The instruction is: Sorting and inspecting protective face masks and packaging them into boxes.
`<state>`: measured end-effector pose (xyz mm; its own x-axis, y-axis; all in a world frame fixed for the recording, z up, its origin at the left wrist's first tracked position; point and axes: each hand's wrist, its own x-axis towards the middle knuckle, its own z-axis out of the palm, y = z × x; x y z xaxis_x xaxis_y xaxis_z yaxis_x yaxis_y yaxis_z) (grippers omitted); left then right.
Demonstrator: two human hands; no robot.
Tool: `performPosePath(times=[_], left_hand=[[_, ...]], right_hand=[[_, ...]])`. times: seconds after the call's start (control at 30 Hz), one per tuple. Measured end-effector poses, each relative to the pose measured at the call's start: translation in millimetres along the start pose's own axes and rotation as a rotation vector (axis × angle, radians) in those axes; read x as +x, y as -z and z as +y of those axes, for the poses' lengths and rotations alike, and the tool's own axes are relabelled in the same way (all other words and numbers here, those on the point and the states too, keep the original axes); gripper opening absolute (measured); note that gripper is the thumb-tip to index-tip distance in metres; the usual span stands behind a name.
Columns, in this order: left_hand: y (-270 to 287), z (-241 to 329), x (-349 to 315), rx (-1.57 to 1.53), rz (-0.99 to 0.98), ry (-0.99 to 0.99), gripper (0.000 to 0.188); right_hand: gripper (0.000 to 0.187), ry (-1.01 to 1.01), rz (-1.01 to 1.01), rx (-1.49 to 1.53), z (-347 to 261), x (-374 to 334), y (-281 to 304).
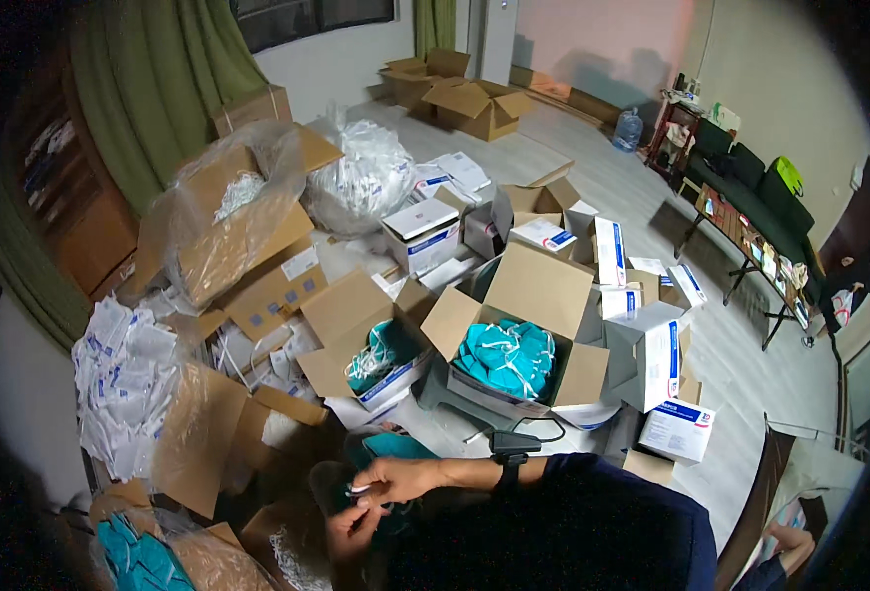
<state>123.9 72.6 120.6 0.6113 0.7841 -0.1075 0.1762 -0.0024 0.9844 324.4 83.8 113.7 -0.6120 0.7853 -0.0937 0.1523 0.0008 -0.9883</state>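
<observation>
My right hand [402, 480] reaches in from the right, a dark band on its wrist, its fingers pinched on a small white thing [360, 489]. Just below it, my left hand [353, 530] has its fingers bent closed near the right fingertips; what they hold, if anything, is hidden. Teal fabric [395, 448] lies by and under my hands, partly covered by the right one. Ahead, an open carton [538, 276] holds a heap of teal face masks [507, 357] with white straps. The carton to its left [328, 369] has fewer teal masks [374, 360] inside.
White packets [125, 369] pile up at left beside a plastic-lined carton [228, 231]. More teal pieces [139, 557] sit at lower left. Small white boxes [676, 430] crowd the right. Farther off are a filled clear bag [361, 177], a low table [745, 246] and another person's arm [789, 547].
</observation>
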Motion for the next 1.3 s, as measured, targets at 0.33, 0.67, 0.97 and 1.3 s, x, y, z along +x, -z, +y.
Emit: performPosePath(times=[0.33,0.67,0.97,1.3], left_hand=[[9.9,-35.7,-5.4,0.208,0.031,0.041,0.017],[-18.0,-32.3,-9.2,-0.300,0.378,0.375,0.011],[-5.7,-0.7,-38.5,-0.489,0.242,0.524,0.025],[0.3,-4.6,-66.9,-0.436,0.171,0.549,0.024]], right_hand=[[0.029,0.132,0.154,-0.231,10.5,-2.6,0.0],[0.027,0.028,0.466,-0.639,9.6,1.7,20.3],[0.026,0.112,0.581,-0.313,29.7,26.8,21.1],[0.034,-0.008,0.589,-0.336,51.0,28.9,40.4]])
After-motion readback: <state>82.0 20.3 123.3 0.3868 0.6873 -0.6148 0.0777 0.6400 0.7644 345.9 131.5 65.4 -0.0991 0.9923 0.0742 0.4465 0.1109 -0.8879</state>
